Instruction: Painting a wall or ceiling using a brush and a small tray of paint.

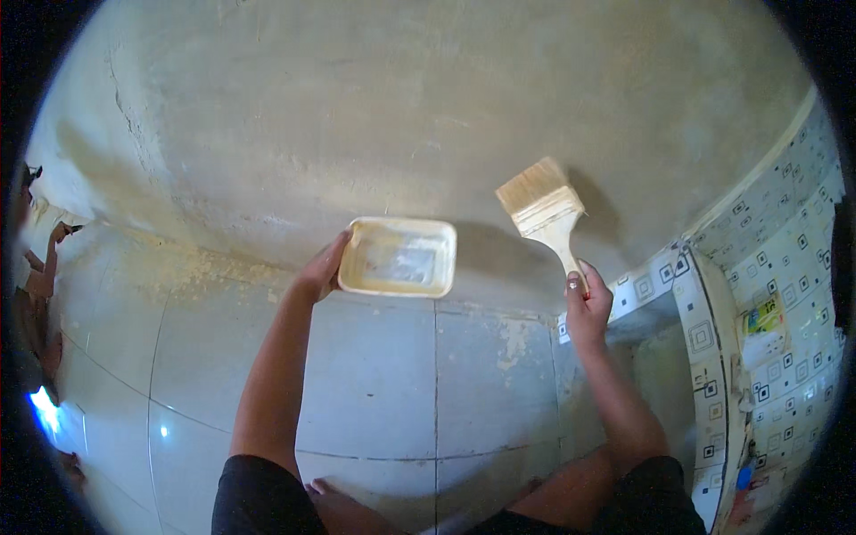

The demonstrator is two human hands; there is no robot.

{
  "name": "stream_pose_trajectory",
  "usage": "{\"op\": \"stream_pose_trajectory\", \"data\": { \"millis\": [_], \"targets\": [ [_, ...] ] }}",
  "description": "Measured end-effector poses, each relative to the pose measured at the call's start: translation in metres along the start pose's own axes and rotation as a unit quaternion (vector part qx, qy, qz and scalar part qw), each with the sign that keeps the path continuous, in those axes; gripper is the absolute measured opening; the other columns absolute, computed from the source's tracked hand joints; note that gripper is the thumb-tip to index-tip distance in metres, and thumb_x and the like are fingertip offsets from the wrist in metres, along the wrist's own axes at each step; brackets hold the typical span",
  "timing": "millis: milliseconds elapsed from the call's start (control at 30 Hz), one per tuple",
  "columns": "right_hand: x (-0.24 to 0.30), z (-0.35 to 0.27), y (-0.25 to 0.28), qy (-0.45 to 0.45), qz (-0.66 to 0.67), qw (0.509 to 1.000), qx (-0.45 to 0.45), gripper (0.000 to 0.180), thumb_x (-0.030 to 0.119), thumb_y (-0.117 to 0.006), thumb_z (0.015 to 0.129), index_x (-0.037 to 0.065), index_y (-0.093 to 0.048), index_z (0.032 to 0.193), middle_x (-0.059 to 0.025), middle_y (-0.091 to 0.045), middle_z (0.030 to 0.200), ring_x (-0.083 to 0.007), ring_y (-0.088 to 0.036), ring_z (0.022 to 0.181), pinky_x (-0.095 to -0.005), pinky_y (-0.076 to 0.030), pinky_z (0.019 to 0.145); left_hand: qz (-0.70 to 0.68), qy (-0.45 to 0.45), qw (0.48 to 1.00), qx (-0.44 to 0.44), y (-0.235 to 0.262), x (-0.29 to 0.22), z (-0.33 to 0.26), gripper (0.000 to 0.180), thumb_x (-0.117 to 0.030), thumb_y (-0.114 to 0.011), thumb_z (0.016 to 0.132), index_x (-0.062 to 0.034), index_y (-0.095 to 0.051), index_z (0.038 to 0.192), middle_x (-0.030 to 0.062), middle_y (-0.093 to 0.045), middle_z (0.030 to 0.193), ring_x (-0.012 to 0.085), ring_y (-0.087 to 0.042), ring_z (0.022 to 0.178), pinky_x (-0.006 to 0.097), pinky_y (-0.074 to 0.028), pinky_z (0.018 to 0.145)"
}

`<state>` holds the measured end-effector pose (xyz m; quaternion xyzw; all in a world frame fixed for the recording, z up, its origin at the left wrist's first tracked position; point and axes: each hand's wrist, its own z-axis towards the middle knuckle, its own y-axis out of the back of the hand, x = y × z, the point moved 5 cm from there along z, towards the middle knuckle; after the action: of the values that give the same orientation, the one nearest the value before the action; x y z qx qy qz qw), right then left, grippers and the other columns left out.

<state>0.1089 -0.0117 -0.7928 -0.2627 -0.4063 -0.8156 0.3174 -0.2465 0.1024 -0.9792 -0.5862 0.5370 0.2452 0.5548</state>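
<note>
My left hand (326, 267) grips the left side of a shallow rectangular plastic tub (398, 220), cream-coloured, with rounded corners. Inside it lies a whitish residue or liquid; which of the two I cannot tell. In my right hand (588, 306) is a wide flat paintbrush (554, 225), fingers closed round its wooden handle. Its pale tan bristles point up and to the left, close to the beige wall (428, 116); whether they touch it I cannot tell. Tub and brush are apart, the brush to the right of the tub and a little higher.
Large pale floor tiles (366, 383) carry flaky yellowish spots along the wall's foot. On the right a ledge with patterned tiles (700, 334) juts out, a small yellow-and-white package (763, 330) beside it. Another person's hand (61, 234) shows at the far left.
</note>
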Motion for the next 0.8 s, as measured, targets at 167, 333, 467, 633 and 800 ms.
{"op": "stream_pose_trajectory", "data": {
  "millis": [167,333,467,633,800],
  "targets": [
    [0.008,-0.009,0.009,0.026,-0.04,0.998,0.032,0.022,0.009,-0.055,0.081,-0.005,-0.055,0.099,-0.0096,-0.057,0.068,-0.0131,-0.051,0.056,-0.0257,-0.041,0.052,0.012,0.009,0.999,0.029,-0.058,-0.015,0.001,0.055,-0.051,-0.033,0.088,-0.0049,-0.045,0.117,0.0098,-0.057,0.102,0.0181,-0.059,0.088,0.037,-0.051,0.071],
    [0.013,-0.02,-0.002,0.15,-0.098,0.98,0.088,0.022,0.005,-0.057,0.077,-0.003,-0.055,0.097,-0.0151,-0.059,0.071,-0.0191,-0.055,0.057,-0.027,-0.044,0.053,0.028,0.0,0.996,0.08,-0.086,-0.006,0.004,0.056,-0.05,-0.034,0.088,-0.0034,-0.046,0.116,0.0111,-0.056,0.103,0.0214,-0.058,0.089,0.038,-0.051,0.072],
    [0.017,-0.025,-0.006,0.11,-0.091,0.98,0.141,0.024,0.009,-0.057,0.077,-0.005,-0.055,0.097,-0.0193,-0.06,0.076,-0.025,-0.061,0.06,-0.0307,-0.048,0.054,0.031,0.011,0.993,0.113,-0.111,-0.006,-0.002,0.057,-0.051,-0.034,0.088,-0.0031,-0.045,0.117,0.0113,-0.055,0.104,0.0225,-0.057,0.088,0.037,-0.049,0.073],
    [0.017,-0.025,-0.015,0.093,-0.078,0.972,0.201,0.023,0.009,-0.057,0.077,-0.004,-0.055,0.096,-0.0184,-0.061,0.075,-0.0253,-0.061,0.06,-0.0314,-0.049,0.056,0.035,0.018,0.993,0.115,-0.113,-0.001,0.002,0.057,-0.053,-0.034,0.087,-0.0061,-0.043,0.118,0.0108,-0.054,0.105,0.0221,-0.056,0.089,0.037,-0.047,0.074],
    [0.009,-0.022,-0.014,0.112,-0.092,0.964,0.224,0.023,0.009,-0.058,0.077,-0.004,-0.056,0.096,-0.0174,-0.061,0.076,-0.0256,-0.061,0.061,-0.0321,-0.049,0.056,0.055,0.007,0.993,0.102,-0.111,-0.002,0.0,0.056,-0.053,-0.035,0.087,-0.0077,-0.043,0.119,0.0104,-0.053,0.105,0.0208,-0.054,0.09,0.037,-0.046,0.074]
  ]
}}
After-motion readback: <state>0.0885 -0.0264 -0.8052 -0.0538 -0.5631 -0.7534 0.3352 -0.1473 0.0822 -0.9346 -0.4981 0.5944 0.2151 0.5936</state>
